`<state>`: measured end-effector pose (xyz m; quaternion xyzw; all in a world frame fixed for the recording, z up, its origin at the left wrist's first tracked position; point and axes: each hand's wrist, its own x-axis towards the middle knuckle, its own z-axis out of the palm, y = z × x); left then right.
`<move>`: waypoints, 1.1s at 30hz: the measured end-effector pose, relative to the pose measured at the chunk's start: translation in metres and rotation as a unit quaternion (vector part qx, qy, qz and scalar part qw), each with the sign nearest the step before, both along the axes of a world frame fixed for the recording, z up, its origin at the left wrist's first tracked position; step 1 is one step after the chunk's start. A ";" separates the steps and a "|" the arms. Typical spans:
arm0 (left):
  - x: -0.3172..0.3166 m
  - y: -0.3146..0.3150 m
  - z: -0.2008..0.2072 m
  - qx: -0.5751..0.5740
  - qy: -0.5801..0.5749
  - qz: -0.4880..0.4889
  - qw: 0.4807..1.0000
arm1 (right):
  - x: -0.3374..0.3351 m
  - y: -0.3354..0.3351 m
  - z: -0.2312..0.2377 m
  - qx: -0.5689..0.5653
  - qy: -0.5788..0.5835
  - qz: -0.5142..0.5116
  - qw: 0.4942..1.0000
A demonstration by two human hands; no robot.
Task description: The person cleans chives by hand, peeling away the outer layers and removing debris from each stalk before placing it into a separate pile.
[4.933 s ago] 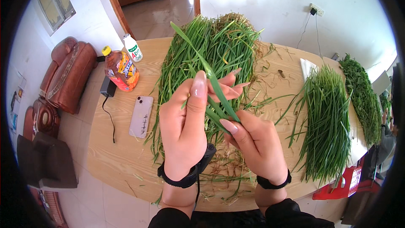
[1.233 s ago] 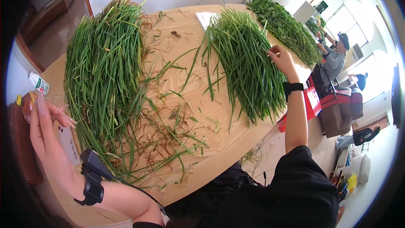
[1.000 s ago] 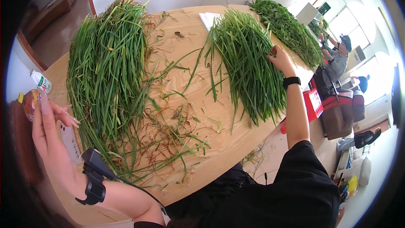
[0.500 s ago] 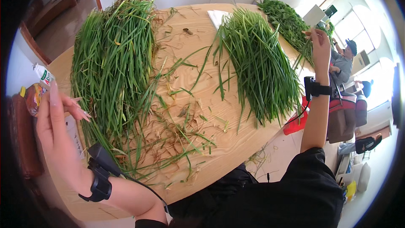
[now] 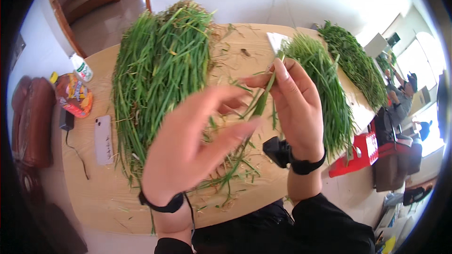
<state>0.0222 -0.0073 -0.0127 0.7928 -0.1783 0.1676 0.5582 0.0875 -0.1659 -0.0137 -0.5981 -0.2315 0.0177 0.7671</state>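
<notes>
A few green chives [image 5: 260, 105] are pinched between the thumb and fingers of my right hand [image 5: 300, 101], above the middle of the table. Their pale ends stick up past the fingertips and the leaves slant down to the left. Close beside them is my left hand [image 5: 186, 136], blurred by motion, thumb and fingers apart around the leaf ends; I see no firm grip. Behind the left hand lies a large, untidy heap of chives [image 5: 157, 61]. To the right, partly behind my right hand, rests a neater pile of chives [image 5: 332, 96].
Trimmings [image 5: 226, 186] litter the wooden table [image 5: 117, 207]. At its left are a phone [image 5: 103, 138], a black adapter [image 5: 66, 119], an orange snack package [image 5: 75, 95] and a white bottle [image 5: 81, 68]. Leafy greens [image 5: 353, 63] lie far right, near a red bag [image 5: 353, 155]. Another person [image 5: 400, 99] is beyond.
My right hand has come in from the far right to the middle, now with chives in its fingers. My left hand has moved right, from the table's left side toward them. The view has shifted.
</notes>
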 end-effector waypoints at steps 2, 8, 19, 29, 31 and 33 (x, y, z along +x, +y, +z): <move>-0.001 -0.005 -0.002 0.040 0.034 -0.015 0.999 | -0.007 0.016 0.004 0.069 0.049 0.033 0.996; -0.002 -0.001 0.002 0.015 0.109 0.030 0.994 | -0.009 0.031 0.000 0.063 0.004 0.070 0.996; 0.004 -0.001 0.005 -0.044 0.207 -0.017 0.977 | -0.002 0.021 0.007 -0.024 0.067 0.084 0.994; 0.017 -0.020 -0.002 -0.305 0.286 -0.166 0.893 | 0.018 0.016 -0.009 0.074 -0.085 -0.120 0.986; 0.011 -0.019 0.003 -0.300 0.332 -0.212 0.869 | 0.028 -0.001 -0.008 0.166 -0.078 -0.219 0.958; 0.010 -0.018 0.006 -0.304 0.323 -0.199 0.874 | 0.032 -0.016 -0.005 0.156 -0.065 -0.278 0.946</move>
